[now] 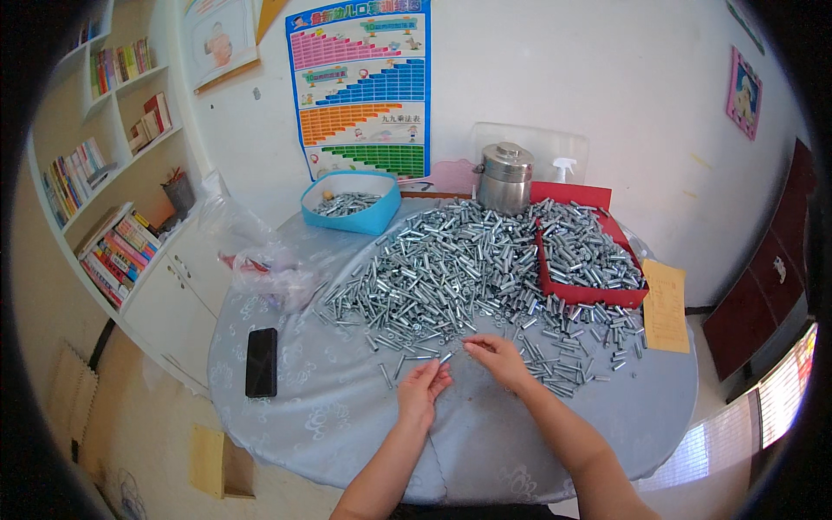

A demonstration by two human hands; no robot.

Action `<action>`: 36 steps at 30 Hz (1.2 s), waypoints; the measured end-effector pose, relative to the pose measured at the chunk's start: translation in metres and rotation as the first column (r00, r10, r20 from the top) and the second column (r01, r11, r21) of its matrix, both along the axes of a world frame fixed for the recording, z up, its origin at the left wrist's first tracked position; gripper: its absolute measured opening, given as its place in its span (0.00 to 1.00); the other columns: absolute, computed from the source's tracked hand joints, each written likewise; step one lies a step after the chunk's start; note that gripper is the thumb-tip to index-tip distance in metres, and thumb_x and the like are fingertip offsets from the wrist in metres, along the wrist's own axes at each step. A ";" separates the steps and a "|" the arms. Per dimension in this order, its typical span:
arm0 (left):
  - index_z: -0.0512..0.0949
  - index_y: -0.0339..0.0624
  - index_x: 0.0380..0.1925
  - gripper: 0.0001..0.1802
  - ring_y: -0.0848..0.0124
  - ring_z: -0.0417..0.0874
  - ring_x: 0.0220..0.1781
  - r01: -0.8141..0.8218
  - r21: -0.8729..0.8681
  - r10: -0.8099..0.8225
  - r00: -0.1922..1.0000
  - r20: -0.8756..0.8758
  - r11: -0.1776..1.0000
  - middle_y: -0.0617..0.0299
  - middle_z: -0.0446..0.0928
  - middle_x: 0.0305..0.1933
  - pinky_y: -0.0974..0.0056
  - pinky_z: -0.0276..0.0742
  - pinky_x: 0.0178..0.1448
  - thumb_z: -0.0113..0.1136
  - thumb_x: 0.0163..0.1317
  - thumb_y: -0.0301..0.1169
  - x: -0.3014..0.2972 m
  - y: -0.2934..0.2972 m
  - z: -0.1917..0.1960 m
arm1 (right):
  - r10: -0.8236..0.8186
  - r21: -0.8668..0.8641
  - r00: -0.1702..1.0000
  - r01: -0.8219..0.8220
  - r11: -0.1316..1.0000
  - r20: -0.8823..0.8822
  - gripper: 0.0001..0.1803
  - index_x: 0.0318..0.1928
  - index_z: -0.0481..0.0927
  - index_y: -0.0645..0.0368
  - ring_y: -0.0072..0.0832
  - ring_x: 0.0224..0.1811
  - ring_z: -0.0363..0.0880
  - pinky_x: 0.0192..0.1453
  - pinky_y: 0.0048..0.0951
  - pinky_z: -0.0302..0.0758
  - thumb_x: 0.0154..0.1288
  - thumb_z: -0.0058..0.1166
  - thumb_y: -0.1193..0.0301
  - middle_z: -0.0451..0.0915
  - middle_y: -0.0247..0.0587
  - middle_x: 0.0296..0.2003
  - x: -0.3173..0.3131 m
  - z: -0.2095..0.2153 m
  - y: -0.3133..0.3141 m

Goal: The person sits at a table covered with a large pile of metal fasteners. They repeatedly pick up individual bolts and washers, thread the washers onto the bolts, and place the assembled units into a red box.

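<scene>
A large heap of silvery metal bolts and tube-like sleeves [433, 269] spreads over the table, with small rings or nuts scattered along its near edge. Just in front of that edge, my left hand [421, 392] is closed in a pinch, and a short silvery bolt [445, 356] sticks out at its fingertips. My right hand [500, 362] is to the right and slightly farther away, thumb and forefinger pressed together. Whatever may be between those fingers is too small to make out. The two hands are apart, fingertips facing each other.
A grey cloth [329, 433] covers the round table. Around the heap are a blue fabric bin [381, 215] of metal parts, a steel pot [505, 180], a red box [598, 299] full of metal parts, a yellow paper [666, 312], a black phone [261, 362] and clear plastic bags [269, 277].
</scene>
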State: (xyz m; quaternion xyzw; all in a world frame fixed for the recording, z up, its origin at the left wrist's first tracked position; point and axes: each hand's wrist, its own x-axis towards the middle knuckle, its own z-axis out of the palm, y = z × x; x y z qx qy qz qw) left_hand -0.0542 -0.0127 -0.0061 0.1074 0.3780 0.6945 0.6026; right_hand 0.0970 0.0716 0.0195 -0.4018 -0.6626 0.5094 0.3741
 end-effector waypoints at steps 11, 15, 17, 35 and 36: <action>0.74 0.34 0.36 0.09 0.73 0.78 0.31 -0.095 0.010 0.094 0.995 0.019 0.995 0.54 0.78 0.34 0.69 0.79 0.36 0.56 0.57 0.28 -0.012 0.002 0.002 | -0.192 0.601 0.906 -0.082 0.795 0.378 0.10 0.30 0.79 0.58 0.34 0.36 0.76 0.39 0.31 0.71 0.47 0.60 0.66 0.78 0.39 0.29 -0.038 -0.015 0.030; 0.74 0.34 0.36 0.09 0.73 0.78 0.30 -0.096 0.003 0.095 0.995 0.018 0.995 0.54 0.78 0.34 0.70 0.79 0.36 0.55 0.58 0.28 -0.012 0.001 0.004 | -0.156 0.602 0.908 -0.122 0.789 0.389 0.09 0.30 0.79 0.57 0.36 0.37 0.75 0.40 0.33 0.71 0.48 0.58 0.67 0.77 0.40 0.30 -0.035 -0.008 0.028; 0.74 0.34 0.35 0.09 0.73 0.78 0.30 -0.076 0.018 0.076 0.997 0.012 0.997 0.55 0.78 0.34 0.70 0.79 0.36 0.55 0.58 0.28 -0.012 0.001 0.003 | -0.101 0.496 0.964 -0.036 0.868 0.247 0.08 0.30 0.78 0.57 0.38 0.37 0.75 0.40 0.33 0.71 0.49 0.58 0.68 0.77 0.40 0.30 -0.028 -0.008 0.025; 0.74 0.35 0.33 0.07 0.71 0.79 0.30 -0.120 0.004 0.120 0.992 0.039 0.993 0.52 0.78 0.32 0.66 0.80 0.34 0.59 0.55 0.26 -0.017 0.004 -0.001 | -0.282 0.767 0.857 -0.184 0.615 0.431 0.08 0.29 0.81 0.54 0.37 0.34 0.74 0.37 0.34 0.71 0.46 0.59 0.67 0.77 0.38 0.28 -0.041 -0.016 0.039; 0.74 0.35 0.33 0.08 0.71 0.79 0.29 -0.126 -0.003 0.126 0.991 0.040 0.992 0.52 0.78 0.32 0.66 0.80 0.34 0.59 0.55 0.26 -0.017 0.003 0.000 | -0.266 0.749 0.880 -0.139 0.647 0.393 0.07 0.30 0.81 0.54 0.35 0.33 0.74 0.36 0.32 0.71 0.47 0.59 0.68 0.77 0.38 0.28 -0.040 -0.016 0.038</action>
